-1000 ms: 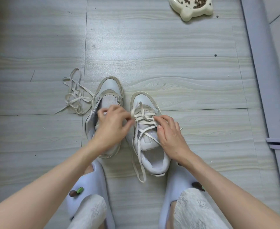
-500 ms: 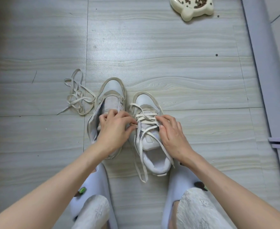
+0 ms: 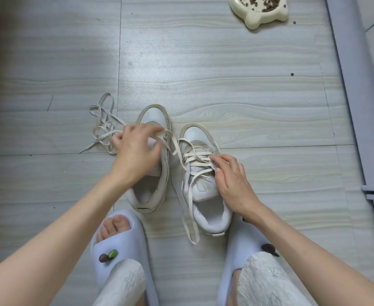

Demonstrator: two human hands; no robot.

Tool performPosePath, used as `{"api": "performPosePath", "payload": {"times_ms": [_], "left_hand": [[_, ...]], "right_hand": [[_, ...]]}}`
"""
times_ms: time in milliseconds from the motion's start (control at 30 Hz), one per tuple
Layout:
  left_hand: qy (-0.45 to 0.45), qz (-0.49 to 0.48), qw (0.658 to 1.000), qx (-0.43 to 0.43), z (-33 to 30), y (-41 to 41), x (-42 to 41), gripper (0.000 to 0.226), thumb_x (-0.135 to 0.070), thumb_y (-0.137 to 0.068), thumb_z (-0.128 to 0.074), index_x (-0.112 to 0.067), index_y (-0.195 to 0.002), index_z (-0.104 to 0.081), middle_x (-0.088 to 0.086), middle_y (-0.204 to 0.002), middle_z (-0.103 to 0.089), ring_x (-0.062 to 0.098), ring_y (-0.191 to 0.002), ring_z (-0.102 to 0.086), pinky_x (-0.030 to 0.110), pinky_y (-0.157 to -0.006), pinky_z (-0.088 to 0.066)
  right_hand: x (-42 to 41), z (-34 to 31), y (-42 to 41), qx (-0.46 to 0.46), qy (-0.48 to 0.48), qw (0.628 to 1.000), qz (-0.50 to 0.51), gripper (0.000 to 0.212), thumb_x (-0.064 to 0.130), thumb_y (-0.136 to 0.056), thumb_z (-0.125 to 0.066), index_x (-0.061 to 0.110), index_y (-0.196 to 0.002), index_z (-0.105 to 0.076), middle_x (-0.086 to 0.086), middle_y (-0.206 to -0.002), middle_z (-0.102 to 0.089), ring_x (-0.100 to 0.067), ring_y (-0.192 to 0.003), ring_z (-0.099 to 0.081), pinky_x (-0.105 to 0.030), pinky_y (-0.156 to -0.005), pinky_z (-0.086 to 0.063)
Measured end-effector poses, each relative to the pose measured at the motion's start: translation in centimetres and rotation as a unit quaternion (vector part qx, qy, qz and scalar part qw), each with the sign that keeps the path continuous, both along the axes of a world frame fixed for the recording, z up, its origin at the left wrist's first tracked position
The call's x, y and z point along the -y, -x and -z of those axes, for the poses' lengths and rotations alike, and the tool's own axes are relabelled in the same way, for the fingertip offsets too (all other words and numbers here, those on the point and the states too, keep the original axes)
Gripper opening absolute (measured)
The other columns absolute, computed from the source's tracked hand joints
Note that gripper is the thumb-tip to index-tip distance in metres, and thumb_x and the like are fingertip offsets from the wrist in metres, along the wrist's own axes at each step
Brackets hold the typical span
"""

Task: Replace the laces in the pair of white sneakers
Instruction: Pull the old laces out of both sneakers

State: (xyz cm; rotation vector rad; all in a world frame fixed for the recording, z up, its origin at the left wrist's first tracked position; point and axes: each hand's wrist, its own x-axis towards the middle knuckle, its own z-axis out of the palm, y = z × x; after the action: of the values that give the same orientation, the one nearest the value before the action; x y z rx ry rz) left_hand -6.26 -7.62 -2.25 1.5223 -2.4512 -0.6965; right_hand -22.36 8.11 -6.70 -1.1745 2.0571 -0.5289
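Under my right hand (image 3: pixel 232 184) sits the right sneaker (image 3: pixel 206 186), its lace (image 3: pixel 195 159) partly crossed through the eyelets; my fingertips press the crossings flat, fingers fairly straight. Left of that, my left hand (image 3: pixel 135 151) pinches a free end of this lace and pulls it out over the left sneaker (image 3: pixel 153 173), which has no lace. Beyond that hand, a loose lace (image 3: pixel 103 127) lies tangled on the floor (image 3: pixel 247 96). I judge I'm not yet halfway.

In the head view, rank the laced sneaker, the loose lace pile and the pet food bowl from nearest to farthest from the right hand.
From the right hand:
1. Laced sneaker, under its fingers.
2. Loose lace pile, on the floor to the left, past the other sneaker.
3. Pet food bowl, at the top edge.
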Motion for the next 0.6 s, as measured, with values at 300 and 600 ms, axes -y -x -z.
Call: {"api": "performPosePath", "payload": {"times_ms": [300, 600], "left_hand": [[0.113, 0.265, 0.950, 0.120, 2.0, 0.9, -4.0, 0.027, -0.019, -0.062, -0.082, -0.019, -0.081, -0.063, -0.007, -0.069, -0.063, 0.022, -0.081, -0.062, 0.042, -0.088, -0.019], [0.130, 0.103, 0.986, -0.008, 1.6, -0.5, -1.7, 0.012, -0.029, -0.084, -0.054, -0.021, -0.083, -0.062, -0.005, -0.079, -0.064, 0.026, -0.095, -0.054, 0.036, -0.084, -0.022]], "right_hand": [[-0.1, -0.2, 0.1, 0.009, -0.005, 1.000, -0.001, 0.055, 0.036, -0.087, -0.019, 0.026, -0.136, -0.042, 0.005, -0.138, -0.034, -0.016, -0.120, -0.032, -0.023, -0.097, -0.023], [-0.2, 0.0, 0.1, 0.007, -0.005, 1.000, -0.002, 0.053, 0.037, -0.088, -0.021, 0.025, -0.135, -0.043, 0.005, -0.137, -0.037, -0.017, -0.120, -0.034, -0.019, -0.096, -0.021]]}}
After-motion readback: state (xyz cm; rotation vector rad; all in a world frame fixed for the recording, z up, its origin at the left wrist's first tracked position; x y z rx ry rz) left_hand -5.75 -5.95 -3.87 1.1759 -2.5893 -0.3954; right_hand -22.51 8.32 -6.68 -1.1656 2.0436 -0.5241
